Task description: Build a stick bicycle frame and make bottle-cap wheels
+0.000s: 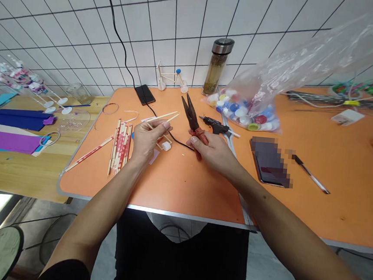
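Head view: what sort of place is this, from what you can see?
Most likely a craft workroom or hobby workshop, going by the hot glue gun, the red-handled long-nose pliers and the bag of plastic bottle caps on the orange table.

**Long-nose pliers (191,114) in R hand (213,153), bamboo sticks (162,118) in L hand (147,138)**
Pliers: red grips, dark steel nose, jaws slightly apart, tips pointing up & away from person. Sticks: thin, pale, joined at angles w/ small white plastic bit (166,146) at lower end. Both held just apart, above orange table (176,187).
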Demonstrator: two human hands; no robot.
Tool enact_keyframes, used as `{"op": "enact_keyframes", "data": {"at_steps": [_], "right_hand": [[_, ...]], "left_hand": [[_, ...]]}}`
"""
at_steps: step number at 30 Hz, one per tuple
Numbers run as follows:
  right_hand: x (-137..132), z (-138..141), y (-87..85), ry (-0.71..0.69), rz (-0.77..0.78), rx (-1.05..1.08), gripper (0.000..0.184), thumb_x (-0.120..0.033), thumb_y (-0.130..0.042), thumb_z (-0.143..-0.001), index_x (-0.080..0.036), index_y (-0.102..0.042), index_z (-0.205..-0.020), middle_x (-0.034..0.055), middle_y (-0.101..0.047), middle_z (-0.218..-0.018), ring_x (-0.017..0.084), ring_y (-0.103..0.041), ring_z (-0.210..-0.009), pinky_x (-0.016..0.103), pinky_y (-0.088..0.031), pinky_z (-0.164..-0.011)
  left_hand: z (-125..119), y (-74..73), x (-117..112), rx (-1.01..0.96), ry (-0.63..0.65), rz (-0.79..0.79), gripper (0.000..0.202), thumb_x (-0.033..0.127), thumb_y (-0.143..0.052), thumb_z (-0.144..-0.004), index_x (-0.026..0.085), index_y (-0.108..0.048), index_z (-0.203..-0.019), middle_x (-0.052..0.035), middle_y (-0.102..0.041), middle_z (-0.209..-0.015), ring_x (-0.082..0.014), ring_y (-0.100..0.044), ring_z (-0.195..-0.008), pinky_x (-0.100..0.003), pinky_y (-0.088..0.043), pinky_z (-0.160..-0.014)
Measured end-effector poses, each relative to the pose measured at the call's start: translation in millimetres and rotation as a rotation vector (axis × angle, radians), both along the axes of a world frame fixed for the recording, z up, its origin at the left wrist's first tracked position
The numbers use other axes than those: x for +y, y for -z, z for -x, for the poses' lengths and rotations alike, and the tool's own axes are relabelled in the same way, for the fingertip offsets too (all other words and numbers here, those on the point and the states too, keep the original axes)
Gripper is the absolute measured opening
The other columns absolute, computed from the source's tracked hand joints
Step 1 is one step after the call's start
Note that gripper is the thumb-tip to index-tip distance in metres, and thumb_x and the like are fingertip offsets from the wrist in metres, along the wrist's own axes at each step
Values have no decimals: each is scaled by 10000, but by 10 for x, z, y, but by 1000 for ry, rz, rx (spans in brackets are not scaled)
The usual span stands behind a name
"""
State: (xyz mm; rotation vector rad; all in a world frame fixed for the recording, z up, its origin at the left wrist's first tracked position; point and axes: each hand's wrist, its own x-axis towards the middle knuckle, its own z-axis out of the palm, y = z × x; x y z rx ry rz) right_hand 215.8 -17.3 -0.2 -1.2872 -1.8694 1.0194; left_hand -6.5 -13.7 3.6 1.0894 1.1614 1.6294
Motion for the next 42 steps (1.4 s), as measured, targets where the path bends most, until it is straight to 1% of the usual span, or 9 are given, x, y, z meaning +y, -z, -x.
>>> {"op": "enact_keyframes", "data": {"at_steps": [4,9,13,19,21,28,33,36,42], "right_hand": [[-37,-14,-16,8,-11,30,388,-534,-570,-1060,-195,-749,-1121,129,-815,-1155,305,-741,-967,386,-495,-747],[-93,35,-56,50,-41,-39,348,-500,-596,-1076,-211,-767,-1168,100,-783,-949,347,-749,-1046,417,-512,-854],[-103,52,-59,45,-35,-76,347,-484,-580,-1079,-213,-755,-1208,93,-790,-961,330,-745,-988,418,-509,-851],[-165,-147,-107,35,-101,-168,301,-493,-565,-1072,-226,-691,-1011,57,-741,-867,266,-683,-834,369,-434,-749],[-192,-201,-139,56,-126,-208,300,-491,-568,-1059,-226,-699,-1009,55,-732,-843,262,-671,-819,365,-417,-733],[-203,-92,-123,-1,-29,-63,344,-544,-536,-1099,-232,-664,-1031,62,-760,-827,339,-747,-1105,421,-486,-926],[-220,-26,-146,-66,63,-58,307,-505,-512,-1110,-237,-612,-1000,20,-701,-719,259,-711,-799,374,-480,-797],[-266,-98,-232,-98,65,-199,328,-506,-507,-1104,-234,-620,-959,45,-749,-822,243,-711,-791,350,-462,-750],[-461,-358,-239,-213,-119,-603,260,-465,-584,-1093,-284,-754,-1171,60,-833,-1217,291,-762,-1033,353,-448,-766]], "left_hand": [[-8,-31,7,-102,64,99,390,463,-1059,-593,183,-845,-762,-62,-817,-731,-146,-723,-604,-241,-547,-522],[-47,-47,-24,-150,123,192,492,476,-1099,-509,169,-811,-765,-55,-814,-733,-123,-714,-595,-231,-577,-564],[-17,-51,-20,-156,138,203,505,487,-1098,-531,170,-800,-788,-60,-834,-771,-113,-722,-611,-218,-571,-582],[305,-113,100,-202,23,78,467,468,-1069,-637,217,-758,-879,-2,-839,-832,-93,-733,-650,-199,-551,-601],[369,-140,110,-223,33,71,455,455,-1061,-649,221,-753,-888,5,-838,-843,-90,-729,-656,-198,-547,-605],[151,-148,-1,-267,157,163,438,398,-1078,-554,186,-776,-792,2,-796,-718,-88,-719,-622,-186,-570,-633],[81,-133,-19,-244,188,199,427,402,-1066,-556,176,-783,-782,-13,-798,-718,-85,-715,-617,-182,-561,-633],[121,-125,-3,-242,189,188,403,387,-1049,-589,182,-768,-793,-9,-800,-739,-87,-719,-634,-189,-563,-647],[274,-133,69,-301,105,156,433,380,-1058,-598,193,-756,-846,12,-798,-750,-89,-711,-628,-192,-551,-613]]}}
